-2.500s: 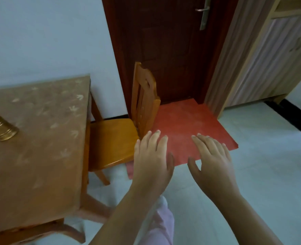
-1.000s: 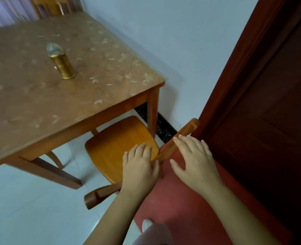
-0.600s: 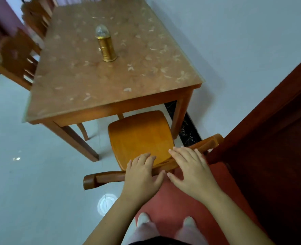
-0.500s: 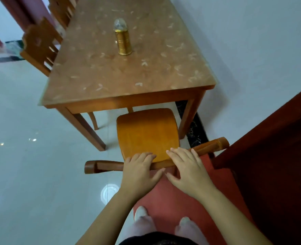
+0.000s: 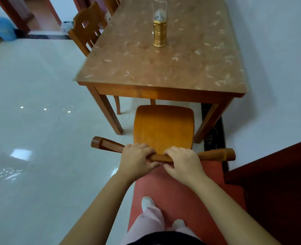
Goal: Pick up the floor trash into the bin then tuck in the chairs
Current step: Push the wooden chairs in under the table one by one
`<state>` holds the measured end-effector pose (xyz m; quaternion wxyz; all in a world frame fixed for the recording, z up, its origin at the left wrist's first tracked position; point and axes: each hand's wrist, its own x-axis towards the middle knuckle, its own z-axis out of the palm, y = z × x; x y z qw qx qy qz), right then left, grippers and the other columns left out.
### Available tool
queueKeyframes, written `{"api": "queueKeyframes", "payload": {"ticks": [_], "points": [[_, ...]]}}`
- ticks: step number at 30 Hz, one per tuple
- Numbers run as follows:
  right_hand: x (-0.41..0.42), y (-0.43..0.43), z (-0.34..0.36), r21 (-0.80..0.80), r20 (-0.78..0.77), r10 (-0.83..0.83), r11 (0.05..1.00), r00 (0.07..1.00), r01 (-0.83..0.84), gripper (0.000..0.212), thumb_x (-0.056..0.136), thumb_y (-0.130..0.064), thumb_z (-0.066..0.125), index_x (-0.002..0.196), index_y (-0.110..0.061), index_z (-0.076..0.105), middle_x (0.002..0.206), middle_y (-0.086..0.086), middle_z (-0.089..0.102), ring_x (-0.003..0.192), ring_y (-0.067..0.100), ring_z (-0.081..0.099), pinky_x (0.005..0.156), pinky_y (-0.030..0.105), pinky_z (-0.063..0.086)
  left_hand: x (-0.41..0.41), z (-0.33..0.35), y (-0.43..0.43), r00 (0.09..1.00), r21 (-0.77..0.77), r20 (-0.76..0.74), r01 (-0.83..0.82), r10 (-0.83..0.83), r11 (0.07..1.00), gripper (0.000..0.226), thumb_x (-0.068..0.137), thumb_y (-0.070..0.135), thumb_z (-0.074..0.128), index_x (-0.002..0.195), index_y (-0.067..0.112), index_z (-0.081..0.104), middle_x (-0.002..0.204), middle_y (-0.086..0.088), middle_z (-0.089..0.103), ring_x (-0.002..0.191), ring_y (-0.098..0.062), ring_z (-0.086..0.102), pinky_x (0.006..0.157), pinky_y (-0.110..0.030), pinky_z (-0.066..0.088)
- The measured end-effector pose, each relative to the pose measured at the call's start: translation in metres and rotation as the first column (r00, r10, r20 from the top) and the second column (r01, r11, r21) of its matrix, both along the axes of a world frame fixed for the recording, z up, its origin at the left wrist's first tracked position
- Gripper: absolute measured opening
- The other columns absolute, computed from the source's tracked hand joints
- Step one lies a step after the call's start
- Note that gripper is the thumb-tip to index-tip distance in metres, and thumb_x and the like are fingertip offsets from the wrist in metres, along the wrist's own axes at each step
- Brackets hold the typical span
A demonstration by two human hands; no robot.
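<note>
An orange wooden chair (image 5: 163,126) stands at the near end of the wooden table (image 5: 163,59), its seat mostly out from under the tabletop. Its top rail runs across the view just below the seat. My left hand (image 5: 137,161) and my right hand (image 5: 183,161) are side by side, both closed around the middle of that rail. I see no trash or bin on the floor.
A gold lantern (image 5: 160,30) stands on the table. A second chair (image 5: 87,27) sits tucked at the table's left side. A white wall runs along the right, a dark door (image 5: 278,191) at lower right. I stand on a red mat (image 5: 172,197); pale tiled floor spreads left.
I have turned and come round behind the chair, so it now faces the table squarely. My hands went from flat above the rail to closed around it.
</note>
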<state>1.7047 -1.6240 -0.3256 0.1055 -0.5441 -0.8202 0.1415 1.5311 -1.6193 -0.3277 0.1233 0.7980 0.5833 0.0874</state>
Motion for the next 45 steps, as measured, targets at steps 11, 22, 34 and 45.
{"api": "queueKeyframes", "payload": {"ticks": [11,22,34,45], "points": [[-0.006,0.027,0.015,-0.387,0.0,-0.015,0.922,1.0,0.014,0.02,0.076,-0.036,0.063,0.096,-0.035,0.059,0.091,-0.013,0.063,0.086,0.01,0.057,0.064,0.022,0.036,-0.013,0.001,0.039,0.968,-0.331,0.045,0.249,-0.248,0.91,0.028,0.077,0.045,0.062,0.103,0.034,0.064,0.086,0.007,0.067,0.073,-0.01,0.058,0.067,-0.029,0.05],[-0.008,0.03,0.02,-0.439,-0.003,-0.054,0.897,0.999,0.048,0.017,0.071,-0.039,0.068,0.086,-0.034,0.063,0.08,-0.014,0.064,0.077,0.005,0.055,0.066,0.024,0.046,-0.013,0.005,0.049,0.958,-0.447,0.149,0.286,-0.245,0.848,0.026,0.075,0.04,0.069,0.099,0.032,0.063,0.084,0.012,0.066,0.072,-0.006,0.058,0.071,-0.028,0.053],[-0.004,0.041,0.021,-0.591,-0.056,-0.028,0.806,0.998,-0.01,0.028,0.064,-0.039,0.077,0.089,-0.03,0.067,0.083,-0.01,0.066,0.075,0.006,0.059,0.071,0.033,0.052,-0.011,0.007,0.047,0.976,-0.496,0.188,0.193,-0.112,0.847,0.028,0.066,0.043,0.071,0.093,0.035,0.067,0.073,0.017,0.062,0.069,-0.004,0.06,0.068,-0.029,0.055],[-0.007,0.059,0.034,-0.613,-0.012,-0.165,0.78,0.986,0.123,0.023,0.061,-0.02,0.074,0.082,-0.028,0.068,0.076,-0.005,0.068,0.069,0.013,0.063,0.061,0.029,0.051,-0.005,0.016,0.073,0.96,-0.565,0.273,0.21,-0.06,0.798,0.033,0.063,0.035,0.074,0.096,0.028,0.071,0.077,0.011,0.067,0.068,-0.009,0.063,0.069,-0.038,0.057]]}}
